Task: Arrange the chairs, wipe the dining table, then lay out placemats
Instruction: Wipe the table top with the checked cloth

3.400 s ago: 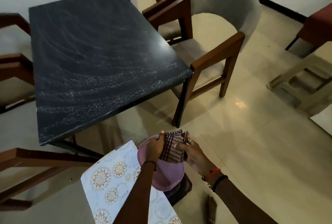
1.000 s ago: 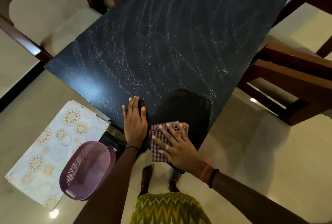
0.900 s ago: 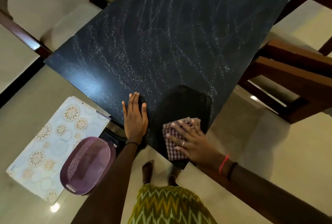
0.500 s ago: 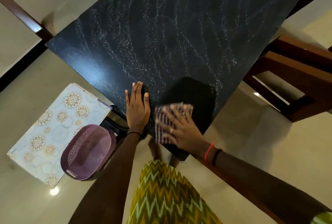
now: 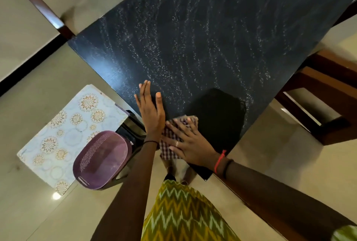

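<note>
Wiping stage, early on. My right grip (image 5: 190, 144) is pressing flat, fingers spread and uncurled, on the checked cloth (image 5: 170, 152), which is lying at the near corner of the surface (image 5: 212, 37). My left grip (image 5: 151, 113) is resting flat and released on the surface just beside the cloth, grasping nothing.

Ahead and to the right of the right grip a dark clean patch (image 5: 218, 117) is showing. Beyond it the surface is carrying pale streaky residue, so I am judging most of the wipe as left to do.

The left chair (image 5: 87, 5), far ahead of the left grip, and the right chair (image 5: 318, 90), well right of the right grip, are sitting close to the surface. I am reading that step as probably done.

The placemat (image 5: 67, 130) is lying off the surface, left of the left grip, beside a purple basket (image 5: 102, 160). Laying out is not yet started.
</note>
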